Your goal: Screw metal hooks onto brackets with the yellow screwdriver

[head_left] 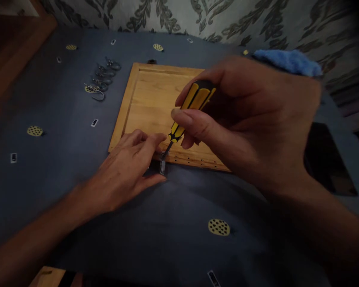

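My right hand (251, 115) is closed around the yellow and black handle of a screwdriver (196, 97). Its shaft slants down to the front edge of a wooden board (155, 95) lying flat. At that edge, a small metal hook (162, 166) sits beneath the screwdriver's tip. My left hand (125, 167) grips this hook between thumb and fingers, the fingers resting on the board. Part of the hook is hidden by the hand. A row of small dark holes runs along the board's front edge, right of the hook.
Several metal hooks (100, 77) lie in a row left of the board on the blue patterned tablecloth (62, 159). Behind on the right is a blue cloth (288, 61). A dark flat device (329, 159) lies right of my right wrist. Patterned wallpaper (179, 16) rises behind.
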The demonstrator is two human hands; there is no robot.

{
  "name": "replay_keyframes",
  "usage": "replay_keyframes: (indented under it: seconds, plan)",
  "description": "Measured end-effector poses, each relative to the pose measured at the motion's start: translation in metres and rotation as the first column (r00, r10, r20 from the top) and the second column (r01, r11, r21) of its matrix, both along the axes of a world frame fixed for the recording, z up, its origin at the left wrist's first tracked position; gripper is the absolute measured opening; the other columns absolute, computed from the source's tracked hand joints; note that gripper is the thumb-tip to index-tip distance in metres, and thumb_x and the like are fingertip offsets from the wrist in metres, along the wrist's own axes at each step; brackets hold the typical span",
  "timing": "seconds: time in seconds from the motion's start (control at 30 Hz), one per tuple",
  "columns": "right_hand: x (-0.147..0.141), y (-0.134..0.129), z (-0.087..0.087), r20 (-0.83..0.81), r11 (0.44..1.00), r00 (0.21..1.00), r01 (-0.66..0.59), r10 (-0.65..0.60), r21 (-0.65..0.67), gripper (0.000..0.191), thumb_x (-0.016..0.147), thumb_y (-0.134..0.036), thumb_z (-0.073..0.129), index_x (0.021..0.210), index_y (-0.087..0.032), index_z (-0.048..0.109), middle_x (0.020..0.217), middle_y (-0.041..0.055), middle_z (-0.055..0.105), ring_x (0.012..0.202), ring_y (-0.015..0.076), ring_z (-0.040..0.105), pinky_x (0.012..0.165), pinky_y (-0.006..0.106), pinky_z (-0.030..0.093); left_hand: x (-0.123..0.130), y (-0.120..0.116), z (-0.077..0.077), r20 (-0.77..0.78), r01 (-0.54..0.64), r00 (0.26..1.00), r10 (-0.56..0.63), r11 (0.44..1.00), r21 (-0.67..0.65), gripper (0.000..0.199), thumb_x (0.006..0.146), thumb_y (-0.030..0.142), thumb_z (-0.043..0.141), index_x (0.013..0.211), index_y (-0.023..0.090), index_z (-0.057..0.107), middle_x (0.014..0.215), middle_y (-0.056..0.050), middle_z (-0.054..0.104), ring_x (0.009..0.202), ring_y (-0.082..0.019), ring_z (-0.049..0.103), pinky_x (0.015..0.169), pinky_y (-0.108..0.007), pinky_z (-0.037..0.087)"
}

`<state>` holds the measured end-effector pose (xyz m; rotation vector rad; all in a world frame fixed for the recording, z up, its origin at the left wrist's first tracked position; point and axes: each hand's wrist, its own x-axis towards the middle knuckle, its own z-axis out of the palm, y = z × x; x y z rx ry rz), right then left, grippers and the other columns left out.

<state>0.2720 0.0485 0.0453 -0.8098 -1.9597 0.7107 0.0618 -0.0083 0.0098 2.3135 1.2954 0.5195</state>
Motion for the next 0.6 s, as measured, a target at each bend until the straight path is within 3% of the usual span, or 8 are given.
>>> replay_keyframes:
  seconds: [0.17,0.33,0.43,0.6]
  plan:
    - [0.001,-0.004,0.005,-0.029,0.999,0.999,-0.026,0.025,-0.038,0.029,0.094,-0.047,0.083,0.087,-0.024,0.067,0.085,-0.0014,0.068,0.061,0.0128,0.067,0.051,0.027,0.055,-0.001,0.000,0.000,-0.015,-0.007,1.000,0.006,1.000,-0.008,0.053,0.089,0.026,0.083,0.135,0.026,0.056,0.115,-0.005,0.074,0.123,-0.033,0.066,0.104,-0.049,0.058]
    - [0.008,-0.018,0.008,-0.179,0.991,0.976,0.131,-0.124,0.029,0.021,0.099,-0.030,0.080,0.092,-0.029,0.061,0.090,-0.0037,0.068,0.071,0.0122,0.070,0.060,0.028,0.056,-0.004,0.001,-0.009,-0.041,-0.001,0.999,0.002,1.000,0.030,0.065,0.089,0.024,0.084,0.143,0.025,0.049,0.118,-0.006,0.076,0.123,-0.032,0.066,0.102,-0.047,0.058]
    - [0.010,-0.022,0.006,-0.134,0.986,0.980,0.156,-0.147,0.059,0.021,0.098,-0.028,0.079,0.088,-0.029,0.061,0.084,-0.0050,0.066,0.068,0.0107,0.068,0.057,0.028,0.055,-0.005,0.000,-0.011,-0.039,-0.005,0.999,0.007,0.999,0.054,0.068,0.088,0.023,0.086,0.145,0.025,0.047,0.121,-0.006,0.077,0.123,-0.031,0.065,0.101,-0.046,0.057]
    - [0.009,-0.022,0.002,-0.062,0.978,0.976,0.209,-0.208,0.007,0.018,0.097,-0.039,0.075,0.084,-0.030,0.064,0.086,-0.0028,0.068,0.061,0.0136,0.064,0.051,0.031,0.056,-0.003,-0.001,-0.008,-0.023,-0.019,1.000,0.020,0.999,0.045,0.068,0.088,0.026,0.086,0.144,0.026,0.048,0.119,-0.006,0.075,0.121,-0.031,0.066,0.101,-0.048,0.059]
